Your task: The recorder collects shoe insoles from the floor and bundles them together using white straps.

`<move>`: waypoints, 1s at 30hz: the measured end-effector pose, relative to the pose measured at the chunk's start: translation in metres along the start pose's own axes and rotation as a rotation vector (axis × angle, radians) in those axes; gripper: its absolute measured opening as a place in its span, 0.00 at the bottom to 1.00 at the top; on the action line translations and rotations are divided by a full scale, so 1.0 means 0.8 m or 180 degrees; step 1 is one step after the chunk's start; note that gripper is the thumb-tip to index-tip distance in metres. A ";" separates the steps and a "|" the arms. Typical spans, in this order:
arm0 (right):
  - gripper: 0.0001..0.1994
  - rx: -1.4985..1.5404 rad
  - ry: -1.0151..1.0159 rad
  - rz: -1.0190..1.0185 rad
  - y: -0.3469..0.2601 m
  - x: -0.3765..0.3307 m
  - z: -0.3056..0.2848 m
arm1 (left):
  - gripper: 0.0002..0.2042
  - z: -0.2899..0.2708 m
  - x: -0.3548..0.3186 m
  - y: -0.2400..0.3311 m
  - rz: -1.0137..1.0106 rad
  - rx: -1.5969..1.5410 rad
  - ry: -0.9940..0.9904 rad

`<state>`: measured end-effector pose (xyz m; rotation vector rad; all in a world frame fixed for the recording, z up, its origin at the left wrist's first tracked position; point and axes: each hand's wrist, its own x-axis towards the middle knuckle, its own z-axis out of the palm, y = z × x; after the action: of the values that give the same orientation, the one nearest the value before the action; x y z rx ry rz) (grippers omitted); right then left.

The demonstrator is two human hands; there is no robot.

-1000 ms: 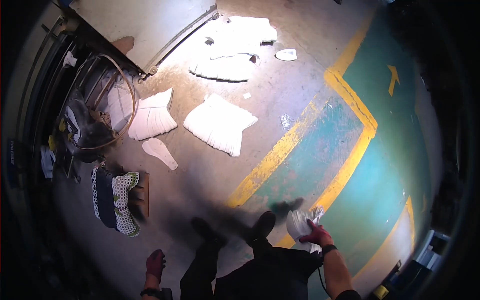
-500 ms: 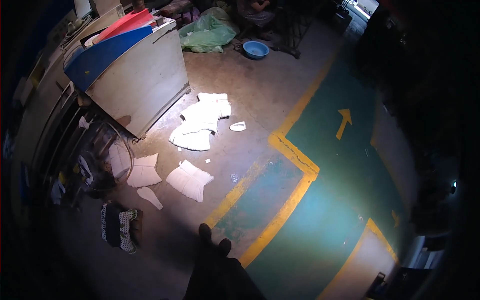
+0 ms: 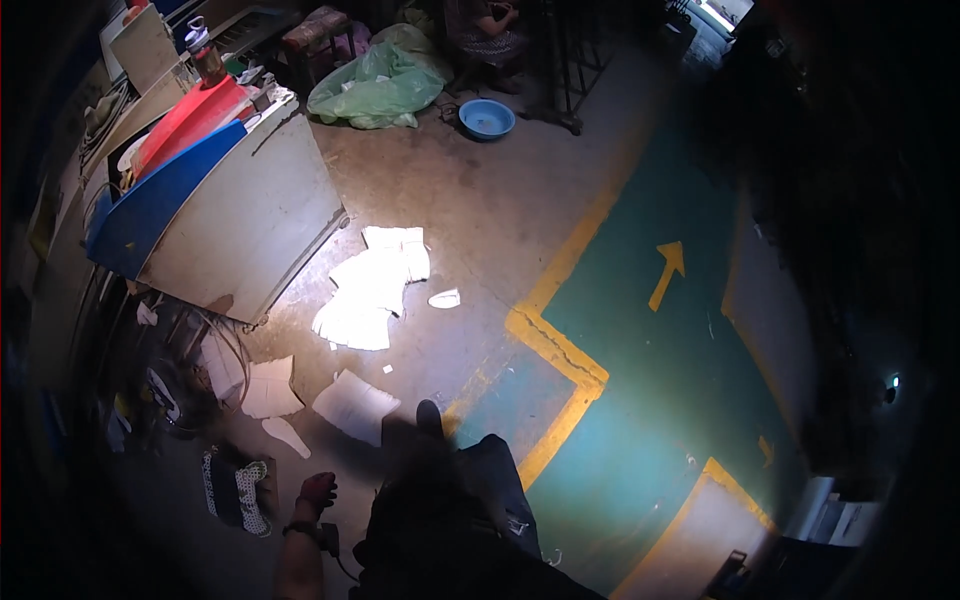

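Observation:
My left hand [image 3: 318,492], in a dark reddish glove, hangs beside my dark-clothed body. Its fingers look curled in, and I see nothing in them. A dark band with a cord circles that wrist. Nearest to this hand is a black-and-white knitted-looking bundle [image 3: 236,492] on the floor. Beyond lie a pale sole-shaped piece [image 3: 287,437], a pale pleated stack [image 3: 354,405] and another pale piece [image 3: 270,387]. Farther off, a brightly lit heap of white pieces [image 3: 370,290] rests on the floor. My right hand is out of view.
A pale cabinet [image 3: 245,215] bearing blue and red sheets stands at the left. Behind it are a green plastic bag [image 3: 380,80], a blue basin [image 3: 487,118] and a seated person [image 3: 488,35]. Yellow lines [image 3: 560,350] edge a green walkway [image 3: 620,280] at the right.
The view has shifted, so the cabinet, heap and basin sit lower and farther left. My left hand and forearm have come into view, and more of my legs shows.

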<state>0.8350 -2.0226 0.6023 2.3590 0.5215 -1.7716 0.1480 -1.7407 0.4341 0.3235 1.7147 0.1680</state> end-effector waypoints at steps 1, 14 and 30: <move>0.47 0.0064 0.0011 -0.0111 -0.036 0.017 -0.019 | 0.20 0.010 0.010 0.064 0.0245 0.0056 -0.0039; 0.44 0.0335 -0.0025 -0.0839 -0.409 0.202 -0.400 | 0.21 0.195 0.094 0.548 0.1279 -0.0780 0.0423; 0.41 0.0403 -0.0123 -0.0632 -0.837 0.285 -0.710 | 0.19 0.408 0.149 0.568 -0.0797 -0.1546 0.0180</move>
<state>1.1625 -1.1767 0.6129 2.4245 0.6784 -1.9853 0.5059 -1.2957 0.3991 -0.2554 1.6921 0.4019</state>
